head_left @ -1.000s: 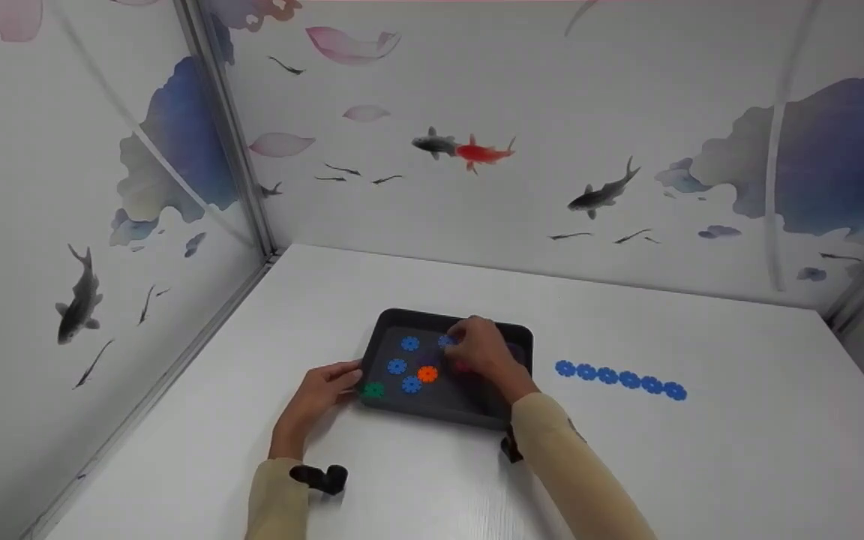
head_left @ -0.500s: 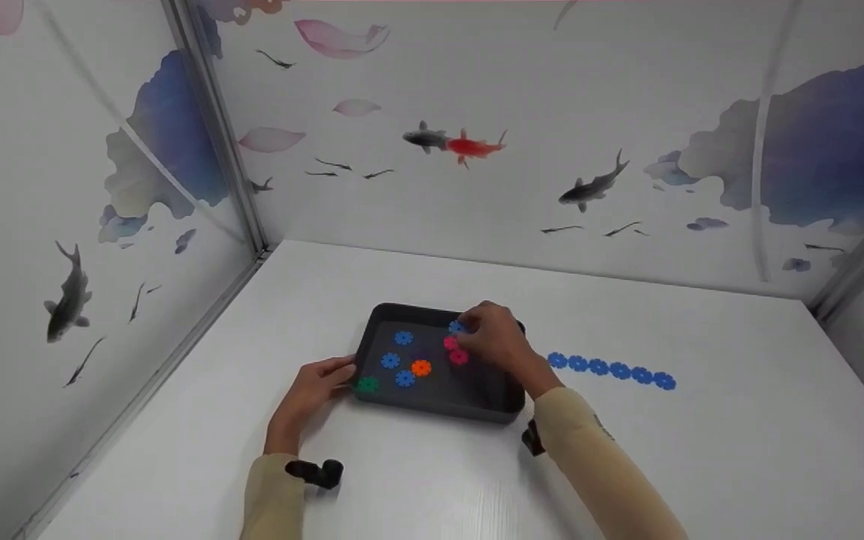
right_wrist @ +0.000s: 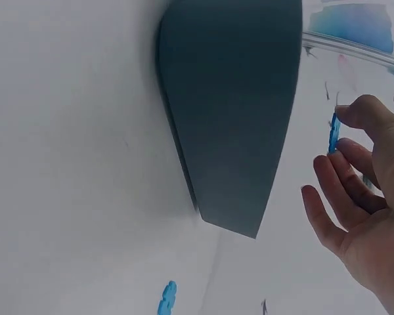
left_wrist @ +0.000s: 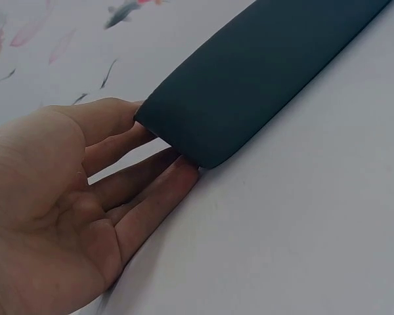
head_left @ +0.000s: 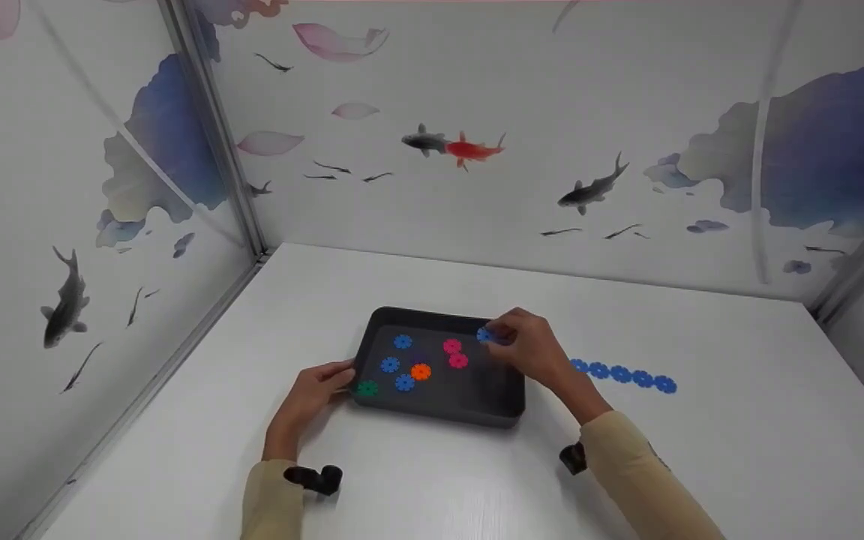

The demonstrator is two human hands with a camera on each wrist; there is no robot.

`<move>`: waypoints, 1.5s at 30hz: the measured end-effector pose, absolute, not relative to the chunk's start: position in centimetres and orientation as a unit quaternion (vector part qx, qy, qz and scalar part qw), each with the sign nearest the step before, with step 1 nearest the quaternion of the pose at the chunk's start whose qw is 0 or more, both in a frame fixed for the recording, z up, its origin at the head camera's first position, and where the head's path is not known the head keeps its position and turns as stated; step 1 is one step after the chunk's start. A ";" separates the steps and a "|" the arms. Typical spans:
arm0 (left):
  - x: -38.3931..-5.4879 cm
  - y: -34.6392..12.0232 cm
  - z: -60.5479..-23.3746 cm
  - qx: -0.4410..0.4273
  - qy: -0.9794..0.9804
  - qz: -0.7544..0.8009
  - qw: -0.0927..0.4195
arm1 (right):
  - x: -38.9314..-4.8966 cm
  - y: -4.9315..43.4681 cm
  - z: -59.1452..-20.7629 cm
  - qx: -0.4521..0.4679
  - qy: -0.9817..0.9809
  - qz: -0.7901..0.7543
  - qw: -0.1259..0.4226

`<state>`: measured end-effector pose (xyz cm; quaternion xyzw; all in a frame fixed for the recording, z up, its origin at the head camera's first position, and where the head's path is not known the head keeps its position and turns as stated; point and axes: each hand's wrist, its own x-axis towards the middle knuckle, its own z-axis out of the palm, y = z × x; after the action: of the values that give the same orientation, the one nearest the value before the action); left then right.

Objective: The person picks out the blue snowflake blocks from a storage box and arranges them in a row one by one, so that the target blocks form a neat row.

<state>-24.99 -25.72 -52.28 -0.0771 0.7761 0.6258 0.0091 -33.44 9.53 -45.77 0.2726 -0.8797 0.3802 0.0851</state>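
My right hand (head_left: 533, 346) pinches a blue snowflake disc (head_left: 484, 335) between thumb and fingers, above the right rear part of the dark grey tray (head_left: 447, 415). In the right wrist view the pinched disc (right_wrist: 333, 133) appears edge-on, apart from the tray wall (right_wrist: 230, 118). At the tray's left side rests my left hand (head_left: 313, 397), its nearly straight fingers (left_wrist: 161, 200) touching the wall. Inside the tray lie several blue discs (head_left: 403, 342), two pink discs (head_left: 452, 346), an orange disc (head_left: 421, 372) and a green disc (head_left: 367, 388) in the near left corner.
Right of the tray, a row of joined blue discs (head_left: 622, 373) lies on the white table (head_left: 432, 480); my right hand hides its left end. White walls (head_left: 477, 225) painted with fish and petals stand behind and at the left.
My right hand has lifted a blue disc from the tray's rear and carried it rightward, uncovering the pink discs. The left hand stays at the tray's side. The head view has shifted slightly.
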 end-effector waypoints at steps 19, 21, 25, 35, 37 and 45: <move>-24.7 -25.9 -52.5 -0.084 0.780 0.620 0.009 | -32.1 14.1 -45.4 0.259 -0.883 0.365 0.138; -24.8 -25.8 -52.6 -0.084 0.779 0.621 0.012 | -32.1 15.1 -45.3 0.250 -0.886 0.362 0.148; -25.0 -25.8 -52.6 -0.080 0.775 0.626 0.011 | -32.0 17.3 -44.9 0.230 -0.890 0.357 0.167; -24.7 -26.1 -52.6 -0.081 0.772 0.630 0.007 | -31.9 22.6 -44.8 0.154 -0.901 0.361 0.183; -24.7 -26.1 -52.6 -0.083 0.774 0.627 0.007 | -32.0 23.6 -44.7 0.144 -0.901 0.366 0.182; -24.9 -25.9 -52.4 -0.081 0.779 0.622 0.007 | -32.0 28.0 -45.1 0.113 -0.910 0.358 0.179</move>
<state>-24.92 -25.87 -52.42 -0.0806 0.7787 0.6222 0.0065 -32.00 27.95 -45.12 0.1129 -0.9095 0.3579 0.1786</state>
